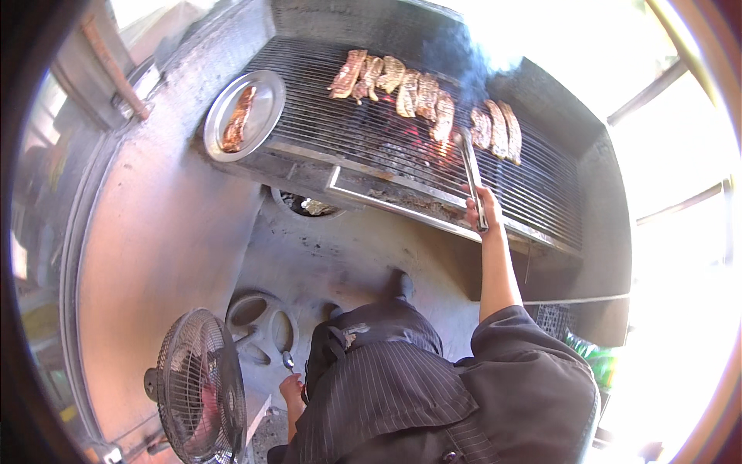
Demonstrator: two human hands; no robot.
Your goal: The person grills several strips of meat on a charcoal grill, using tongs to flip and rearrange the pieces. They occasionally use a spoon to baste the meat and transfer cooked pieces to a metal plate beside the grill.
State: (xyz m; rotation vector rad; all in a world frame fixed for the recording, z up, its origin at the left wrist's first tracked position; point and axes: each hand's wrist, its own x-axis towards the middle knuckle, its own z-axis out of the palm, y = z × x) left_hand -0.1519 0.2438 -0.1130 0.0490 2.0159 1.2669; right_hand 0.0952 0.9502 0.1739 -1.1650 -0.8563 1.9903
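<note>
My right hand (485, 207) is closed around a pair of metal tongs (471, 166), arm stretched over the front of the charcoal grill. The tips of the tongs are at the grate (533, 189), between two groups of meat strips; whether they pinch anything I cannot make out. Several browned strips (427, 96) lie left of the tips, and three more strips (498, 131) lie just right of them. Low beside my apron, my left hand (292, 389) is closed on a spoon (288, 360), its shiny bowl pointing up.
An oval metal platter (265, 93) with one cooked strip (238, 120) sits at the grill's left end. A metal handle bar (402, 206) runs along the front. Smoke (464, 62) rises at the back. A black fan (201, 387) stands lower left, near a grey wheel-shaped base (263, 329).
</note>
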